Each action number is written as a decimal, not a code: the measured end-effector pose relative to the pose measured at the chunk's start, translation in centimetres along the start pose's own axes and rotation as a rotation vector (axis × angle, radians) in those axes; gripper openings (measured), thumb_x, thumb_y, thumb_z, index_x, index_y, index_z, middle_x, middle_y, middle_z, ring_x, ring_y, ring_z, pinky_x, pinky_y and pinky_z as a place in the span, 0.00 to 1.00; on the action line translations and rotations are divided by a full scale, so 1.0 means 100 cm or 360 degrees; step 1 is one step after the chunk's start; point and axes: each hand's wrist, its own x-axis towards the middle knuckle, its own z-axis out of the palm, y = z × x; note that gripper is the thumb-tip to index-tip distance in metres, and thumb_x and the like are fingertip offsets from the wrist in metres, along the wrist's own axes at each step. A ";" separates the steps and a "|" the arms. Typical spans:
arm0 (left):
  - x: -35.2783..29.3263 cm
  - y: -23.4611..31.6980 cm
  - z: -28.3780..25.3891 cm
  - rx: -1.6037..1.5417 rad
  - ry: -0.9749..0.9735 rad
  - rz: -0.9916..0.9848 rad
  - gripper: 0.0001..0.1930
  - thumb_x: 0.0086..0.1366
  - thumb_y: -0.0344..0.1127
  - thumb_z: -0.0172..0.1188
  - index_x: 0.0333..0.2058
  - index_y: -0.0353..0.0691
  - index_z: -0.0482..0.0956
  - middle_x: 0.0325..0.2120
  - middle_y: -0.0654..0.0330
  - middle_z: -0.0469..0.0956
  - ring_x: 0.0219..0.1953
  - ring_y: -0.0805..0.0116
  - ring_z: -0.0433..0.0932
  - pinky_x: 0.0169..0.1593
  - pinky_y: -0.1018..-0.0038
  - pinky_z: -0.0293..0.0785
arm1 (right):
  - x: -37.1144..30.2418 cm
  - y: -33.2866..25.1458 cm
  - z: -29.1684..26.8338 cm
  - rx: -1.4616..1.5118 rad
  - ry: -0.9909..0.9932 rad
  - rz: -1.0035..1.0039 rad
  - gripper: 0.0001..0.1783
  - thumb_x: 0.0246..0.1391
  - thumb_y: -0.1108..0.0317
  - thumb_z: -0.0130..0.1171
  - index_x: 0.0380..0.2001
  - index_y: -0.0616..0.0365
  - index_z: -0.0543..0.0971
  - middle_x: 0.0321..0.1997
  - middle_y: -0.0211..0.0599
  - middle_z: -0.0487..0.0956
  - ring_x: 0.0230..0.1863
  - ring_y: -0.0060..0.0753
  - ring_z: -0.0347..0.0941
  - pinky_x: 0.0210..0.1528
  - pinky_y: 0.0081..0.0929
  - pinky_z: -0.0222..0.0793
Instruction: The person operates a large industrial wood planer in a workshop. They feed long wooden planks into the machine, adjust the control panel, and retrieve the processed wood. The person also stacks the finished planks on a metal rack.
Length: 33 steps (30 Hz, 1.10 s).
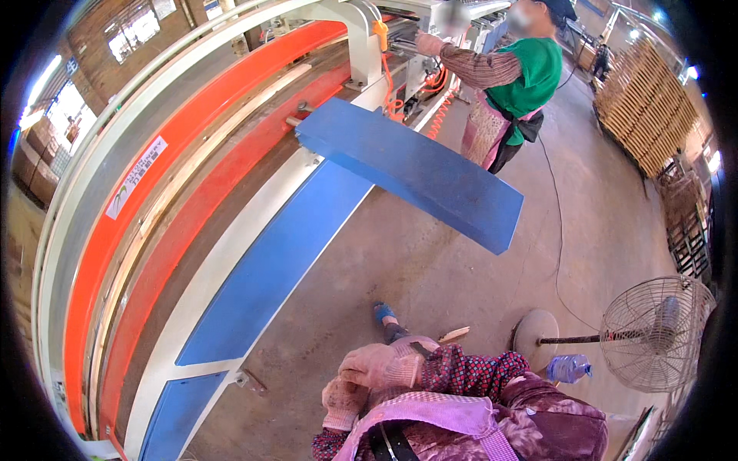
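My right hand (380, 365), in a pale pinkish work glove, is held in front of my body with its fingers curled. Just beside and below it, touching it, is my left hand (344, 401) in a similar glove, also closed. Whatever the fingers hold, if anything, is hidden from view. A pink-purple checked apron (430, 407) lies close under both hands, and my right forearm wears a dark dotted sleeve (480, 373).
A long machine with orange-red beams (184, 100) and blue panels (277, 253) curves along the left. From it a blue board-like arm (415, 173) juts over the floor. A co-worker in green (530, 77) stands at the machine. A fan (657, 334), plastic bottle (569, 368) and slatted wood stack (646, 104) are rightward.
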 end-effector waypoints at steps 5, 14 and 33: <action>0.009 0.009 -0.003 0.0028 -0.0056 -0.0058 0.18 0.56 0.57 0.65 0.25 0.48 0.82 0.17 0.53 0.79 0.23 0.48 0.81 0.26 0.53 0.73 | 0.000 0.001 -0.013 0.0008 -0.0064 0.0048 0.16 0.61 0.53 0.50 0.39 0.48 0.81 0.43 0.40 0.81 0.48 0.51 0.76 0.50 0.44 0.72; 0.027 0.014 -0.004 0.0040 -0.0059 0.0115 0.16 0.55 0.55 0.65 0.31 0.50 0.82 0.24 0.53 0.82 0.28 0.47 0.83 0.31 0.53 0.77 | 0.002 0.008 -0.026 -0.0003 -0.0007 0.0048 0.18 0.62 0.54 0.50 0.42 0.53 0.82 0.44 0.44 0.81 0.48 0.52 0.77 0.52 0.42 0.72; 0.040 0.000 -0.004 0.0072 -0.0036 -0.0101 0.17 0.56 0.57 0.65 0.31 0.50 0.83 0.23 0.54 0.83 0.29 0.49 0.83 0.32 0.55 0.78 | 0.030 -0.002 -0.042 -0.0135 -0.0121 0.0024 0.18 0.62 0.53 0.50 0.41 0.51 0.82 0.45 0.43 0.81 0.49 0.52 0.76 0.53 0.44 0.71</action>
